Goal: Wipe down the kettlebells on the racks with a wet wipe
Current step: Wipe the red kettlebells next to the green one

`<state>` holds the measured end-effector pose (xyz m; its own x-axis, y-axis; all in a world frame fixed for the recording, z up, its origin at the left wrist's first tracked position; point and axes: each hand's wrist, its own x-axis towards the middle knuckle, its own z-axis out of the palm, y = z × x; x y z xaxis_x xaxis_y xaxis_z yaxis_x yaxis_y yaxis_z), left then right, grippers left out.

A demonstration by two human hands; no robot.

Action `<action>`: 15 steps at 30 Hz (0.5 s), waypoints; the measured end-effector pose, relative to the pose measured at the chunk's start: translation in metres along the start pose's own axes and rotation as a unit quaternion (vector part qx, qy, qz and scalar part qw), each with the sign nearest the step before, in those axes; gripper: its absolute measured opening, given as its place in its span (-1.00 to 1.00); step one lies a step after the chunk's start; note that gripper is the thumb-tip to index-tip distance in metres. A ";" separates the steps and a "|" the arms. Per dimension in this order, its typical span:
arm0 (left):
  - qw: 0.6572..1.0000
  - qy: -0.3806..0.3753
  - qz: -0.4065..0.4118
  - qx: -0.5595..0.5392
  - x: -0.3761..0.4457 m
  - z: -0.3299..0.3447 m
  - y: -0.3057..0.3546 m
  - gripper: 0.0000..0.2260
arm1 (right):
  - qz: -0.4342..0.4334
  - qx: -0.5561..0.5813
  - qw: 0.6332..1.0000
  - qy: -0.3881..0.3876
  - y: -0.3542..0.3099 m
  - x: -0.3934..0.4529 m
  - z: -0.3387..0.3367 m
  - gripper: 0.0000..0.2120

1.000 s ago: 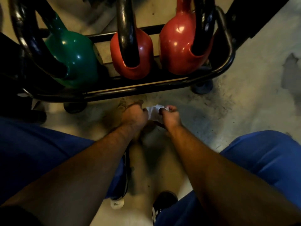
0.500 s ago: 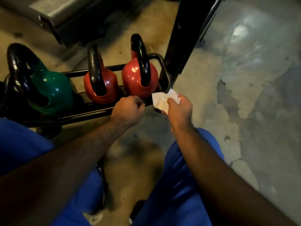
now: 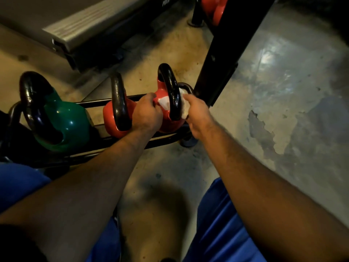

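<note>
Head: both hands [image 3: 147,112] pinch crumpled wipe [image 3: 165,103] on glossy red kettlebell [image 3: 170,125].

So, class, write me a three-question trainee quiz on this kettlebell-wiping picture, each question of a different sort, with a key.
1. True or false: the white wipe lies on the green kettlebell.
2. Which is being wiped? A. green kettlebell B. middle red kettlebell C. right-end red kettlebell
3. Fill in: the wipe passes through the black ___.

Key: 1 false; 2 C; 3 handle. Left hand and right hand each hold a wipe end.
</note>
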<state>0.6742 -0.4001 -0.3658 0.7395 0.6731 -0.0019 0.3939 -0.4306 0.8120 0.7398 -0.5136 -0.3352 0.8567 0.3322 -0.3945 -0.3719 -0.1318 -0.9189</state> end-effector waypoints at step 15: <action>0.991 -0.047 0.064 -0.112 0.039 0.038 -0.042 -0.58 | 0.062 -0.044 0.969 -0.236 -0.044 0.037 -0.007 0.05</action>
<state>0.7073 -0.3785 -0.4222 0.8272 0.5582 0.0641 0.1705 -0.3582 0.9180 0.7902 -0.5019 -0.3093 0.5404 0.6962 -0.4726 -0.4115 -0.2712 -0.8701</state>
